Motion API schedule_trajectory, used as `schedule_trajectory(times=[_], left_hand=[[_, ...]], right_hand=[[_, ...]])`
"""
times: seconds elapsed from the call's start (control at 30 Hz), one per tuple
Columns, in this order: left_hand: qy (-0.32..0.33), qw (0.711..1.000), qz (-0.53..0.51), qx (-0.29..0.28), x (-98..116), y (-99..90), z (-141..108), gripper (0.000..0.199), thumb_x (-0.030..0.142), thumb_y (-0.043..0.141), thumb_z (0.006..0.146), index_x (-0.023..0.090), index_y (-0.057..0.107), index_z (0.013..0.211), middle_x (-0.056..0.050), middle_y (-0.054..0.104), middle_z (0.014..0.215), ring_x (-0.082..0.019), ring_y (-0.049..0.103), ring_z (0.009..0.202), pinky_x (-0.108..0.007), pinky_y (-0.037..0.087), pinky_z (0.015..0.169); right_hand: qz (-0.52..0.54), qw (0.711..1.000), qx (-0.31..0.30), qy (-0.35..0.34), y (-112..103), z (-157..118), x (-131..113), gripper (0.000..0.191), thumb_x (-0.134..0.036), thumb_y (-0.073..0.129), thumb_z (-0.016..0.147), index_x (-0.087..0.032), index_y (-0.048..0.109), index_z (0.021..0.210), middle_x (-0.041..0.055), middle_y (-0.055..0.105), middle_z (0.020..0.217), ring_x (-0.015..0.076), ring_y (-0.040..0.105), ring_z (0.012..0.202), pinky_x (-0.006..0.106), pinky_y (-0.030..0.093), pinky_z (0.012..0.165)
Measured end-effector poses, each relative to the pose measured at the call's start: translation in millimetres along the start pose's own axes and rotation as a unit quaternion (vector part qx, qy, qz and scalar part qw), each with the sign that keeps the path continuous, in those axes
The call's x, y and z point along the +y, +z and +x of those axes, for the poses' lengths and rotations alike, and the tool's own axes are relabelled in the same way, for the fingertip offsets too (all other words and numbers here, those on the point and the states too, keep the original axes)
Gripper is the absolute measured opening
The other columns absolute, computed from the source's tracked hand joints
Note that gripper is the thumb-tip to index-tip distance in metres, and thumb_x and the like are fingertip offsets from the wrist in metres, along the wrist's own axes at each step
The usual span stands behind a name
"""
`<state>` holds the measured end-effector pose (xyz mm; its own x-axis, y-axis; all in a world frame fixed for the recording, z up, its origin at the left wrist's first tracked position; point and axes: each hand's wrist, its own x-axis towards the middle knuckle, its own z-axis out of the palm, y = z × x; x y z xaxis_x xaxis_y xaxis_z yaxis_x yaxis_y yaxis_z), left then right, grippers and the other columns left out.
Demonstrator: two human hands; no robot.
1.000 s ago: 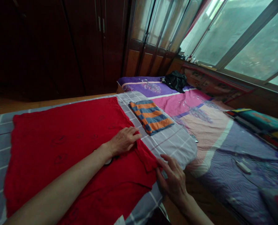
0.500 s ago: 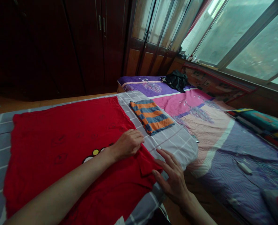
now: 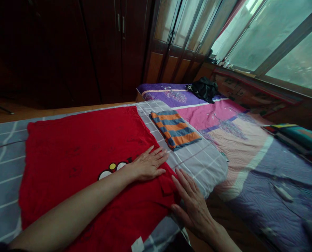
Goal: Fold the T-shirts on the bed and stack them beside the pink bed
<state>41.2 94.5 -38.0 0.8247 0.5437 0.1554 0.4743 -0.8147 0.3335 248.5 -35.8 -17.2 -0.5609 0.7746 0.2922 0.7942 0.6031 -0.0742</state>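
Note:
A red T-shirt [image 3: 74, 147] with a printed cartoon lies spread over a grey checked cover [image 3: 3, 196]. My left hand [image 3: 150, 164] rests flat on the shirt near its right edge, fingers spread. At the shirt's right corner is my right hand [image 3: 194, 201], open, fingers stretched out along the edge, its thumb near the cloth. A small fold of red fabric shows between the two hands. Just past the left hand lies a folded orange and grey striped garment [image 3: 175, 129].
Beyond the grey cover is a bed with a purple and pink quilt [image 3: 195, 112]. On it are a dark bundle [image 3: 204, 89], a white power strip [image 3: 284, 193] and a folded colourful blanket [image 3: 300, 136]. Dark wardrobes [image 3: 113, 63] stand behind; windows [image 3: 297, 45] are at the right.
My left hand has gone from closed fingers at the shirt's edge to lying flat and spread on the cloth. My right hand stays open by the corner. The view has shifted slightly.

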Motion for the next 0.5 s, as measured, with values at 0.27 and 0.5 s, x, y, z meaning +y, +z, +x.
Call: schedule_trajectory(times=[0.27,0.5], left_hand=[[-0.032,0.999,0.021,-0.013,2.8,-32.8,-0.8,0.058,0.050,0.036,0.094,0.020,0.028,0.143,-0.010,0.025,0.151,-0.025,0.013,0.141,-0.049,0.011,0.112],[-0.096,0.995,0.027,-0.002,13.3,-95.4,-87.1,0.043,0.039,0.055,0.087,0.023,0.052,0.127,-0.007,0.059,0.126,-0.022,0.054,0.116,-0.035,0.036,0.101]], right_hand=[[-0.006,0.997,-0.063,-0.042,-1.7,-2.6,0.4,0.068,-0.041,0.053,0.086,-0.015,0.029,0.144,0.0159,0.030,0.148,0.0302,0.026,0.137,0.052,0.036,0.103],[0.028,0.988,-0.099,-0.113,-20.7,-0.5,25.2,0.058,-0.024,0.053,0.084,-0.024,0.038,0.140,0.0078,0.041,0.143,0.0263,0.041,0.130,0.047,0.046,0.098]])
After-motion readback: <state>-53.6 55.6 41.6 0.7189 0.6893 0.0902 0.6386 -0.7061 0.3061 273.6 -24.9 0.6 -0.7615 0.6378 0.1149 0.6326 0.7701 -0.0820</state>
